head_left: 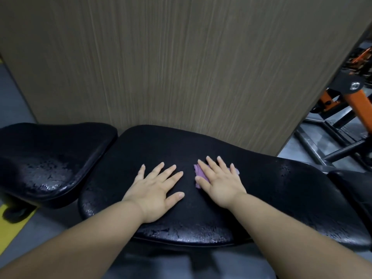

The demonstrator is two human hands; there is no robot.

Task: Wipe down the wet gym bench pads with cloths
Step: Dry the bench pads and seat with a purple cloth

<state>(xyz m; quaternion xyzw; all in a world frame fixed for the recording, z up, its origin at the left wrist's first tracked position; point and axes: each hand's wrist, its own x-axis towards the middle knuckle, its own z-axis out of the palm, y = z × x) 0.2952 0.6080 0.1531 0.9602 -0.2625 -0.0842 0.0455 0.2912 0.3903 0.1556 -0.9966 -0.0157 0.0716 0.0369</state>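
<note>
Forearms [80, 248] enter from bottom edge | left hand [155, 188] flat, fingers spread, palm down on long pad [271, 188] | right hand [219, 184] flat, fingers straight, pressing purple cloth [199, 172] onto same pad, near left hand | seat pad [50, 158] at left, cracked and glistening | wood panel [181, 67] behind

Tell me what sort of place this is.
Most likely a gym. A long black padded vinyl bench pad with a cracked surface lies in front. A smaller black vinyl seat pad sits beside it on the left, and an orange-and-black steel machine frame stands at the right.
</note>
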